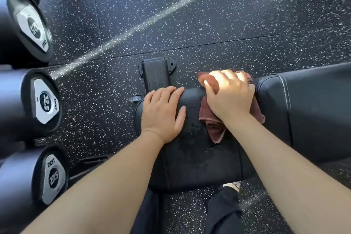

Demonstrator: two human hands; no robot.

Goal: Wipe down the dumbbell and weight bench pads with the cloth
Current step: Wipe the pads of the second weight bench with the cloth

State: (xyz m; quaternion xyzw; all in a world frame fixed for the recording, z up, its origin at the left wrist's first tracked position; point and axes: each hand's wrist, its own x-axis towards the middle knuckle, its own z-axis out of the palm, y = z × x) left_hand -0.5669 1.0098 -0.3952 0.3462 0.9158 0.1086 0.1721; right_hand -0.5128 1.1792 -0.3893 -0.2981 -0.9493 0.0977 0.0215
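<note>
While the right hand (229, 97) is curling its fingers round the reddish-brown cloth (214, 131) and pressing it down, the cloth is sitting on the far rim of the seat pad (191, 157). It is just beside the gap dividing that pad from the back pad (313, 112) at 3 o'clock. The left hand (163, 112) is lying flat and wide on the same pad, at 9 o'clock of the cloth, bracing and holding nothing.

Several slips are looking possible. Part of the cloth is hanging past the far rim at 12 o'clock, so a hard push away could be sending it off onto the speckled floor (209, 15), where it would be picking up grit. A loose corner is trailing toward 6 o'clock and could be snagging in the gap. Dark patches (193, 129) near the left thumb are looking damp (though this is only a guess), and a bracing palm could be skidding there or printing a wiped surface. The dumbbells (45, 100) at 9 o'clock and the back pad are probably awaiting their turn, and could be getting skipped.
</note>
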